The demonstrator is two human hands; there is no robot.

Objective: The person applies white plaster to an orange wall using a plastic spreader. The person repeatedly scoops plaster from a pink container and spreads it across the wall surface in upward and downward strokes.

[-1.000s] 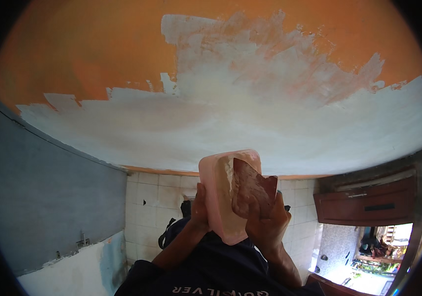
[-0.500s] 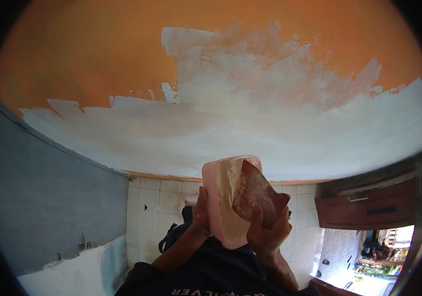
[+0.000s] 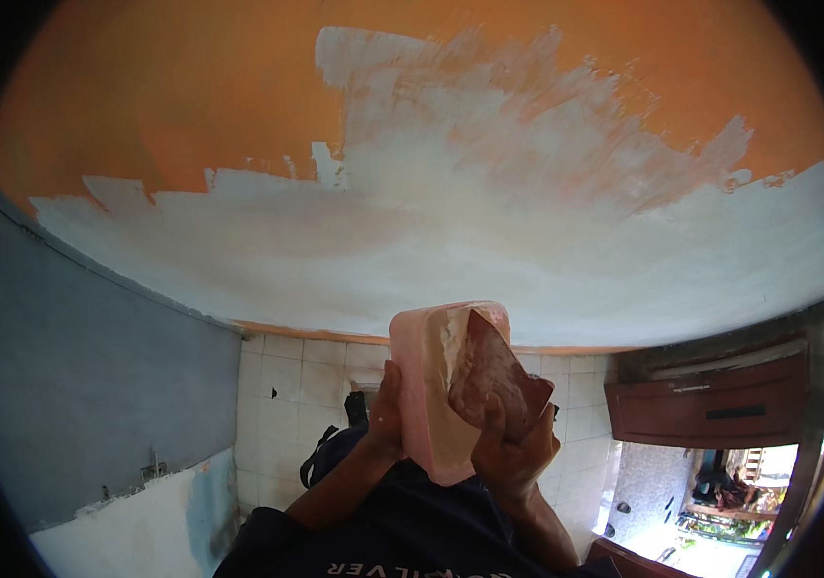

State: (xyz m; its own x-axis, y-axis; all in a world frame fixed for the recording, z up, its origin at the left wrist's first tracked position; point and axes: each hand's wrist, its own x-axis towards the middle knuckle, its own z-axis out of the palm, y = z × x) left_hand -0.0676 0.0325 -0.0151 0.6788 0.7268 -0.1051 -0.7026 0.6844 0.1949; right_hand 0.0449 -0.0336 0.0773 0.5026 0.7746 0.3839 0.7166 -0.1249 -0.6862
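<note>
My left hand (image 3: 389, 412) grips the side of a pale pink plastic tub (image 3: 413, 385), which is tilted so that its inside shows. Whitish paste clings to the tub's inner wall. In my right hand (image 3: 518, 451), pinched between thumb and fingers, is a reddish-brown flat scraper (image 3: 497, 371) smeared with white paste. One edge of the scraper lies against the inside of the tub. Beyond both hands rises an orange wall (image 3: 190, 87), its lower part covered with a broad, uneven white coat (image 3: 412, 250).
A grey door-like panel (image 3: 94, 356) stands on the left. White floor tiles (image 3: 272, 443) lie below, meeting the wall along a thin orange strip. On the right is a dark red-brown door (image 3: 706, 400), beside an opening with bright daylight outside.
The tub and scraper have shifted slightly left in the view, together with both hands. The view has tilted slightly, so the wall sits a little higher.
</note>
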